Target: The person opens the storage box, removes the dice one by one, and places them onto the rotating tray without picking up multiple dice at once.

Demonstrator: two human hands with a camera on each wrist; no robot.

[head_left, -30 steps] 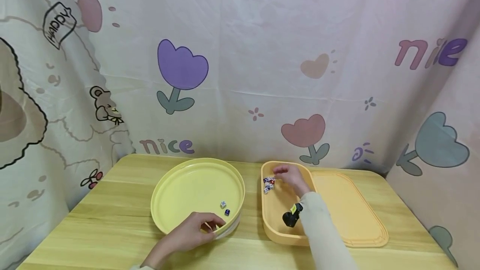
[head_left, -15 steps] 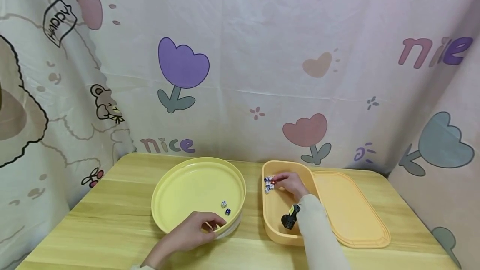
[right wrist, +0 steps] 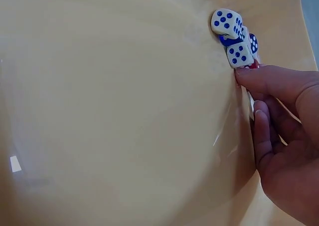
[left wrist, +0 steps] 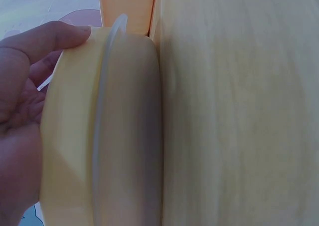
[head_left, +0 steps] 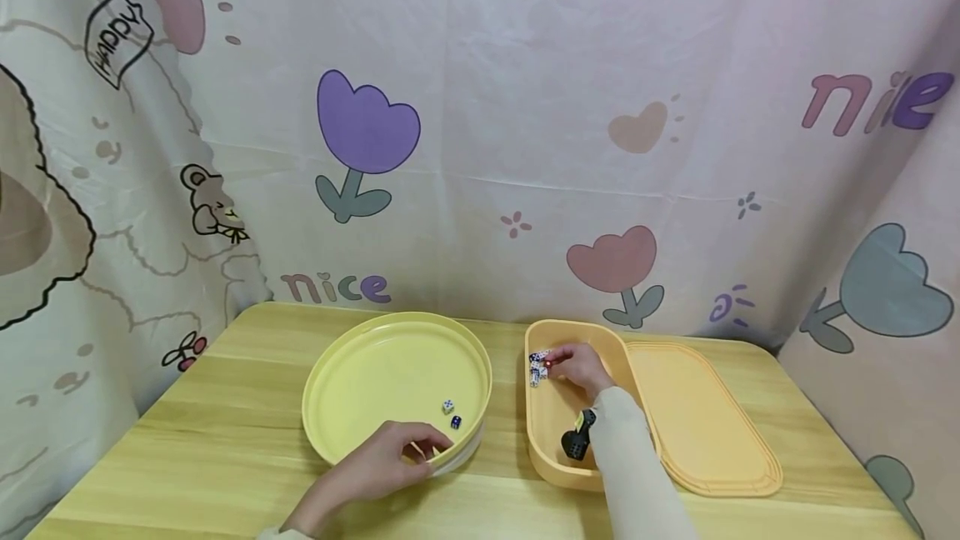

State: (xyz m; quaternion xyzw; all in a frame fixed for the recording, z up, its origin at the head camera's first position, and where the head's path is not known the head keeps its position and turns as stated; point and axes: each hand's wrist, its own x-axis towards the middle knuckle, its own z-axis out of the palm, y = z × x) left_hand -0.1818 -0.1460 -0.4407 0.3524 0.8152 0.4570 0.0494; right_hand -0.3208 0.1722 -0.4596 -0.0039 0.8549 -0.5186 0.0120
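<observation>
My left hand (head_left: 390, 461) grips the near rim of a round yellow tray (head_left: 375, 373), thumb on the outer wall and fingers over the edge. Inside that tray lie a white die (head_left: 447, 407) and a dark blue die (head_left: 456, 422). My right hand (head_left: 581, 367) reaches into an orange rectangular box (head_left: 536, 440). Its thumb and fingers pinch a red die (right wrist: 254, 65), mostly hidden behind the thumb. Against it sit several white and blue dice; a white die (right wrist: 227, 24) tops the pile in the right wrist view.
An orange lid (head_left: 705, 415) lies flat to the right of the box. Under the yellow tray shows a pale rim and a beige base (left wrist: 132, 136). Everything stands on a wooden table (head_left: 217, 440), with a printed curtain (head_left: 480, 107) behind and at both sides.
My right hand has lowered and moved slightly left to the dice pile, its fingertips closing on the red die. My left hand keeps its place on the tray rim.
</observation>
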